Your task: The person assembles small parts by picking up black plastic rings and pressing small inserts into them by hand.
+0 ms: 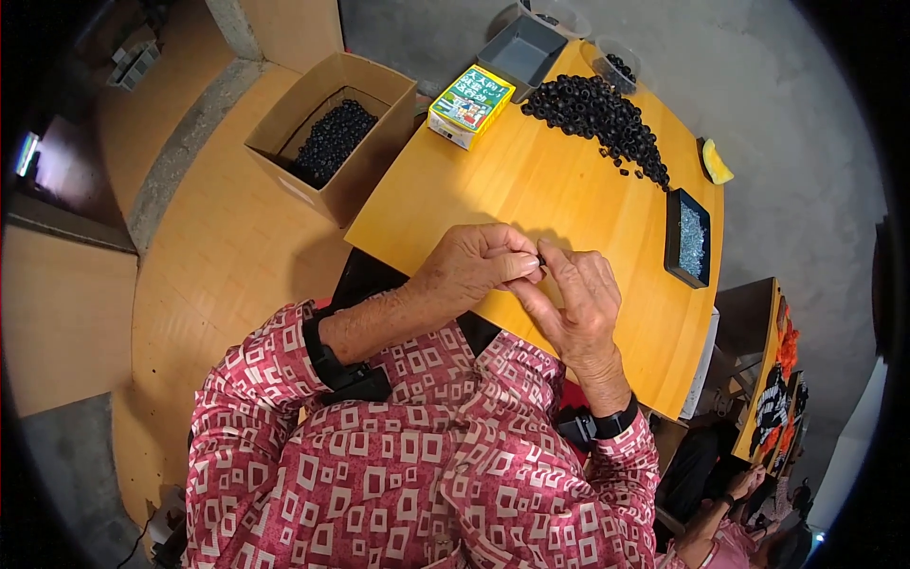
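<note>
My left hand [474, 266] and my right hand [578, 303] meet above the near edge of a yellow wooden table [531, 199]. Between their fingertips they pinch one small black ring [541, 258]; most of it is hidden by the fingers. Both wrists carry black bands, and the sleeves are red with white squares. A long heap of black rings [597, 114] lies at the table's far side, well away from both hands.
A black tray of small silvery parts [689, 239] sits at the right edge. A green and yellow box [469, 104], a grey bin [521, 47] and clear tubs [616, 62] stand at the far end. An open cardboard box of black rings [332, 137] is on the left floor. Another person is at lower right [730, 531].
</note>
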Demonstrator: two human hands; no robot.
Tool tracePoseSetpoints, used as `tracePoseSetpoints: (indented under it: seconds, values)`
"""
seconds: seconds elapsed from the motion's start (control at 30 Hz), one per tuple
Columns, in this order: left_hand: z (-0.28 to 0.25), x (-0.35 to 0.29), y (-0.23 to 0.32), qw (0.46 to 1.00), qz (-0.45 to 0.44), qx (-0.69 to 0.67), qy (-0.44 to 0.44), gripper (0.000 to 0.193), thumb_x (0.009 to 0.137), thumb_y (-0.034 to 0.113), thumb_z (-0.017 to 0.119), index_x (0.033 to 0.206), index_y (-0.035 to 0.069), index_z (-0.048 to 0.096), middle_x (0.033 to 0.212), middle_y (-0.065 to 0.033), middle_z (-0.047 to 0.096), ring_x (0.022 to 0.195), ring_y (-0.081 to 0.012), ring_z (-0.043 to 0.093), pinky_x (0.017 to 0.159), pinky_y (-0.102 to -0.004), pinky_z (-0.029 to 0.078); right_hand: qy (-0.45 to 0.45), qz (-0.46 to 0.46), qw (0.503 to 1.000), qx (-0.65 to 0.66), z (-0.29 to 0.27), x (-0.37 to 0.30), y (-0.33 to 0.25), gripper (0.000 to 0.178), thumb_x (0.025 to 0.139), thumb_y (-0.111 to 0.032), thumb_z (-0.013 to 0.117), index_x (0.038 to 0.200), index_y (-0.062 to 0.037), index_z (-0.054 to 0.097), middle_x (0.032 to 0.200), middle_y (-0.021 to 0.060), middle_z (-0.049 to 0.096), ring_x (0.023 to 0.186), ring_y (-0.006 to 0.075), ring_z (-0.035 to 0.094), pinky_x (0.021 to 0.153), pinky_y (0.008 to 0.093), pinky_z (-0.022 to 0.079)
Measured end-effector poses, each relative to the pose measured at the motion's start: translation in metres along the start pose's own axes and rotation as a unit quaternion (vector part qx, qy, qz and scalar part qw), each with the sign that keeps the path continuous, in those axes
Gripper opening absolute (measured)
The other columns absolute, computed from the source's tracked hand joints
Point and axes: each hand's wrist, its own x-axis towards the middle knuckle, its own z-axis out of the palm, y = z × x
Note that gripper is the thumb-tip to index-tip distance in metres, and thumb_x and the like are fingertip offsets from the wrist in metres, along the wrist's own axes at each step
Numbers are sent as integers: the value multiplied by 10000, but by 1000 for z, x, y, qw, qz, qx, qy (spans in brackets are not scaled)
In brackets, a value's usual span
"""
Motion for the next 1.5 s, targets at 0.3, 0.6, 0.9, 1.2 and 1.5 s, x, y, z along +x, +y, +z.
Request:
tracePoseSetpoints:
  seconds: [0.3, 0.6, 0.9, 1.2, 1.5]
  values:
    - [5, 0, 3, 998, -28, -43, 46, 239, 964, 236, 623, 1036, 16, 683, 926, -9, 656, 844, -71, 601, 785, -228, 496, 13, -37, 999, -27, 8, 2, 6, 403, 690, -82, 828, 1048, 17, 672, 802, 88, 617, 711, 249, 596, 665, 358, 490]
    - [-6, 0, 12, 997, -70, -26, -8, 256, 942, 241, 673, 1079, 26, 692, 982, -8, 656, 912, -58, 585, 822, -221, 485, 24, -10, 1000, 17, 5, 1, 6, 391, 670, -42, 824, 1026, 21, 675, 810, 99, 630, 714, 257, 603, 664, 360, 495]
    - [-2, 1, 6, 1000, -13, 15, 24, 201, 917, 176, 684, 1018, 4, 714, 917, -22, 681, 879, -74, 591, 818, -235, 468, 32, -4, 999, -22, 7, 1, 4, 425, 680, -114, 850, 1045, 10, 671, 823, 101, 619, 741, 260, 601, 671, 366, 486]
    - [-1, -1, 3, 999, -11, 29, 29, 215, 912, 181, 688, 1023, -2, 714, 936, -21, 686, 893, -79, 593, 828, -240, 471, -13, -49, 995, -82, 3, 3, 4, 353, 702, -149, 827, 971, 6, 659, 793, 94, 592, 715, 258, 581, 650, 365, 468]
    - [-1, 3, 6, 998, -22, 49, 33, 269, 892, 191, 692, 1019, -45, 705, 909, -69, 699, 846, -100, 624, 793, -254, 502, 2, -56, 996, -73, 1, 2, 10, 330, 689, -133, 817, 946, 6, 662, 768, 88, 588, 692, 258, 578, 636, 363, 463]
